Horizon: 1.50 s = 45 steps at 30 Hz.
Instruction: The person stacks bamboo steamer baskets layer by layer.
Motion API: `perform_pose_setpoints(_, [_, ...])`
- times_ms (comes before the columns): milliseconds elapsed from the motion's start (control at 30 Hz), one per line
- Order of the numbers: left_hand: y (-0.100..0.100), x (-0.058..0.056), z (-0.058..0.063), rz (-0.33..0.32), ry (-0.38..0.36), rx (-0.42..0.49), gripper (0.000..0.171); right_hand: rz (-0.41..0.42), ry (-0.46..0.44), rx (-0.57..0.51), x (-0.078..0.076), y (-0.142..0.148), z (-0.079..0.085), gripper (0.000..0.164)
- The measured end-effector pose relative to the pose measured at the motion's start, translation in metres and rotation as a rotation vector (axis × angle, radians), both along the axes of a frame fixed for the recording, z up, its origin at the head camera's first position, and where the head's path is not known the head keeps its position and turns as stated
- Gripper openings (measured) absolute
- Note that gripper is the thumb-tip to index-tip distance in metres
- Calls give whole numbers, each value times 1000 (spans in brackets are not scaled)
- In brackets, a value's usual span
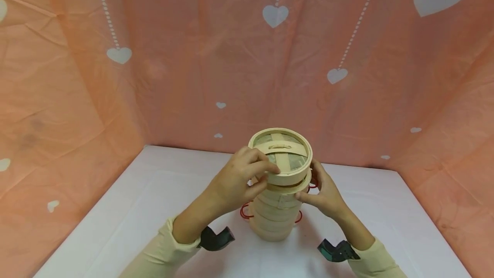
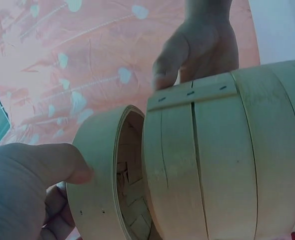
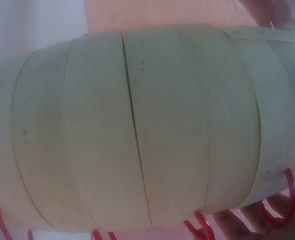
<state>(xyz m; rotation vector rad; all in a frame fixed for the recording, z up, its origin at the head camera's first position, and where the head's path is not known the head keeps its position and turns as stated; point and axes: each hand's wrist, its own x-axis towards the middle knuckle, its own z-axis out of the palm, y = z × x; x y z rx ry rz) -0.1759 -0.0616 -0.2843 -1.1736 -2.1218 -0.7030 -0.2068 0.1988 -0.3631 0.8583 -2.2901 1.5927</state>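
Note:
A tall stack of round bamboo steamer baskets (image 1: pixel 273 222) stands upright on the white table. Its woven lid (image 1: pixel 297 161) sits tilted over the top basket (image 2: pixel 212 165), and a gap shows between the two rims in the left wrist view. My left hand (image 1: pixel 237 181) holds the lid by its side wall, thumb on the near face and fingers curled at the edge. On the other side, my right hand (image 1: pixel 326 194) grips the upper part of the stack, thumb in front and fingers round the back. The inside of the top basket is hidden.
Red cord loops (image 1: pixel 245 211) stick out from the sides of the stack. The white tabletop (image 1: pixel 170 183) spreads around it. Behind and at both sides hangs a pink-orange curtain (image 1: pixel 231 67) with white hearts. Dark straps (image 1: pixel 218 239) are on both wrists.

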Motion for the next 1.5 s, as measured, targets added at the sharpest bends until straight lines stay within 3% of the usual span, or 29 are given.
perform_pose_setpoints(533, [7, 2, -3, 6, 21, -51, 29, -9, 0, 3, 3, -1, 0, 89])
perform_pose_setpoints(1500, [7, -1, -14, 20, -3, -26, 30, 2, 0, 3, 3, -2, 0, 88])
